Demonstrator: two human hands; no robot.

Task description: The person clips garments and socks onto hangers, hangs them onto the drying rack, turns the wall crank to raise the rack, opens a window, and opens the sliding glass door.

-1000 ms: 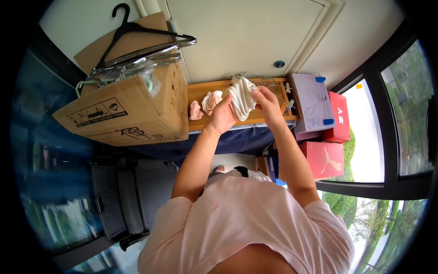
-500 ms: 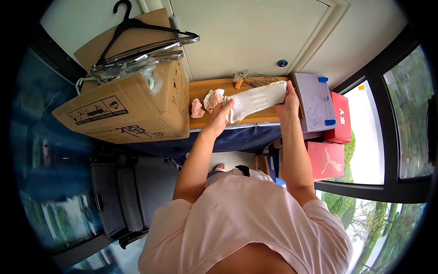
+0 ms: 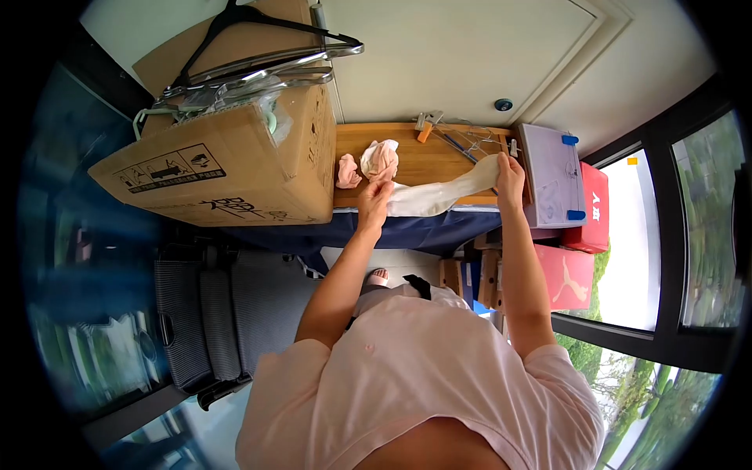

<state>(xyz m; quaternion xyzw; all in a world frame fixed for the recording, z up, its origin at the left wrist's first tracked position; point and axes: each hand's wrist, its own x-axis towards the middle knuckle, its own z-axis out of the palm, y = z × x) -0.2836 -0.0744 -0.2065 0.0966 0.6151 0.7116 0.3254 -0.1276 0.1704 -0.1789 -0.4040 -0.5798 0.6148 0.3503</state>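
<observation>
A long white sock (image 3: 439,198) is stretched crosswise over the front of the wooden tabletop (image 3: 411,166), sagging a little in its middle. My left hand (image 3: 374,210) pinches its left end, and my right hand (image 3: 511,182) grips the other end, a bit higher up. Just beyond my left hand lies a crumpled pink-and-white cloth bundle (image 3: 381,160). Beside that rests a smaller pink bundle (image 3: 348,172); what kind of cloth they are I cannot make out.
Left stands a large cardboard box (image 3: 235,168) with hangers (image 3: 266,66) on top. Wire pieces and an orange-handled item (image 3: 424,133) lie at the tabletop's back. Right are a translucent plastic box (image 3: 548,176) and red boxes (image 3: 565,276). A dark chair (image 3: 235,321) is lower left.
The sock has gone from broad and flat to narrower and drooping between my hands. My right hand has shifted slightly right and down; the whole view has shifted a little too.
</observation>
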